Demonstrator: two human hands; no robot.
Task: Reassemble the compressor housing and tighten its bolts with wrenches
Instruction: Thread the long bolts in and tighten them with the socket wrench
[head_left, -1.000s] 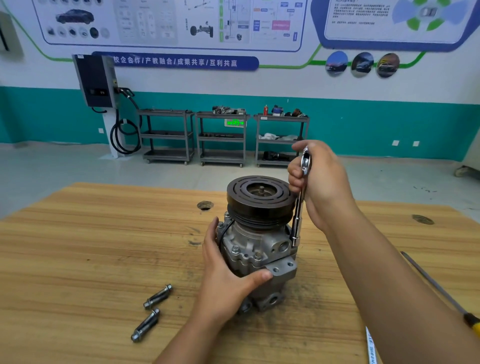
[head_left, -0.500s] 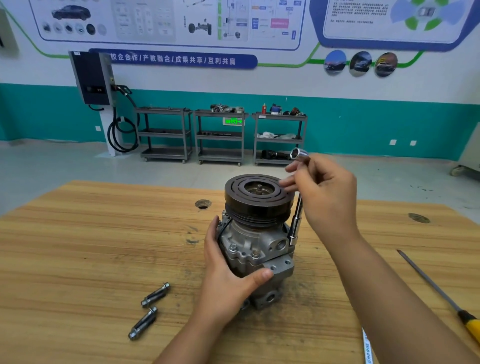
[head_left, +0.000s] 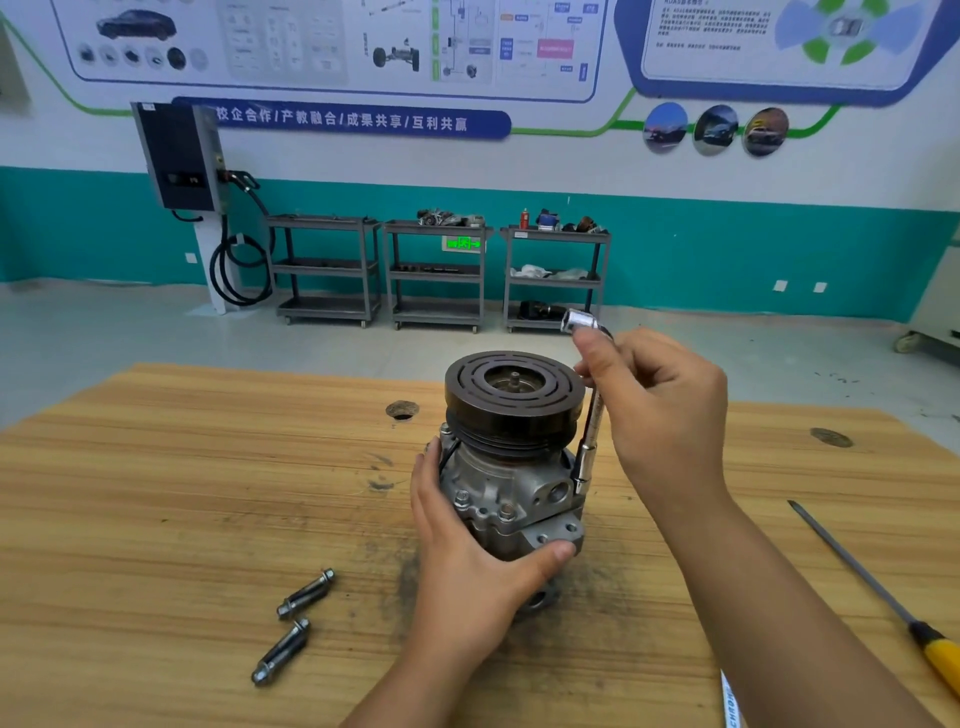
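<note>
Mid bolt-tightening on compressor housing (head_left: 498, 493), upright at frame centre. Gripped low by left hand (head_left: 467, 561); L-shaped socket wrench (head_left: 589, 441) pinched near its top by right hand (head_left: 660, 410), lower end down at housing's right side. Next: steady turn, socket kept seated. Two loose bolts (head_left: 306, 593) lower left, likely unfitted.

Blocked at 6 o'clock of the compressor (head_left: 509, 483) by the left hand (head_left: 467, 566) gripping it, at 2 o'clock by the right hand (head_left: 660, 410) pinching the upright wrench (head_left: 589, 441). Lay open over bare table (head_left: 182, 493) from 8 to 11 o'clock. Cluttered at 7 by two bolts (head_left: 306, 593), at 4 by a screwdriver (head_left: 872, 587).
</note>
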